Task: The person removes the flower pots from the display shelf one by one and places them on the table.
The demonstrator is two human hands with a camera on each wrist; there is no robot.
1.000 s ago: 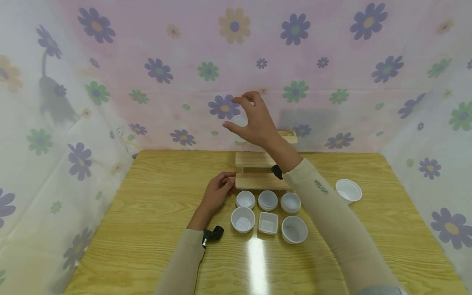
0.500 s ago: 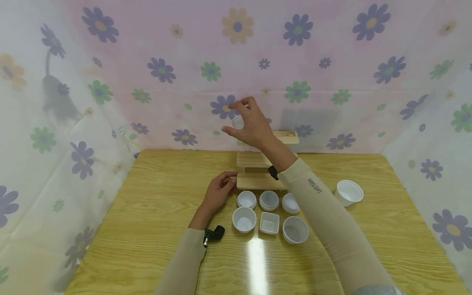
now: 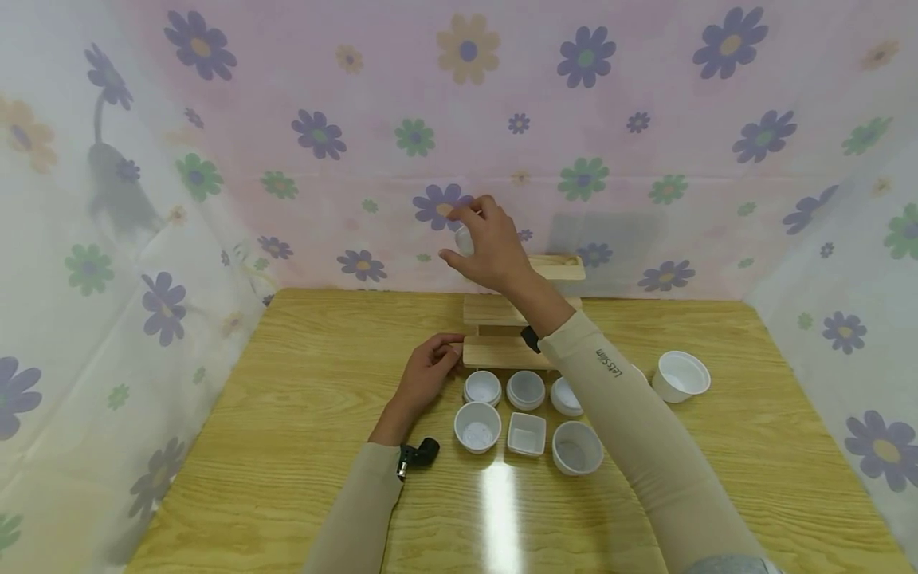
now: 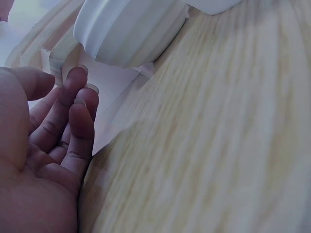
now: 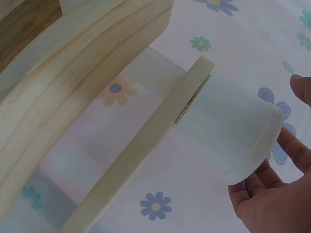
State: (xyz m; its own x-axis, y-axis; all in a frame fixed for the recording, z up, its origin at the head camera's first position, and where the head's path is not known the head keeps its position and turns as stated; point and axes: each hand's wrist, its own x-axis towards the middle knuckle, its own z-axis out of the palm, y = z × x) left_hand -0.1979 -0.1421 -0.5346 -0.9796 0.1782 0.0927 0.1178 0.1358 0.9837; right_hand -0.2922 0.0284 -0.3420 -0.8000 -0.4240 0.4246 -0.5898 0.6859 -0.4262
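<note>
A white cup (image 5: 228, 128) stands on the top shelf of a tiered wooden stand (image 3: 495, 351). My right hand (image 3: 495, 249) is at this cup, fingers curved by its rim in the right wrist view. The thumb (image 5: 302, 89) is apart from the cup. In the head view the hand hides much of it. My left hand (image 3: 425, 371) rests on the table at the left end of the lowest shelf. Its loosely bent fingers (image 4: 80, 121) touch or nearly touch the shelf's end. Ribbed white bowls, one of them this bowl (image 4: 131, 31), stand close by.
Before the stand are two rows of white containers: round bowls (image 3: 483, 387), a square dish (image 3: 527, 434) and deeper cups (image 3: 577, 448). Another white cup (image 3: 681, 376) stands at the right, near the right sleeve (image 3: 631, 422). A flowered cloth (image 3: 344, 159) hangs behind the table.
My right hand has come down a little, and its thumb and fingertips stand slightly closer together. The left hand has stayed beside the lowest shelf. The view has shifted slightly.
</note>
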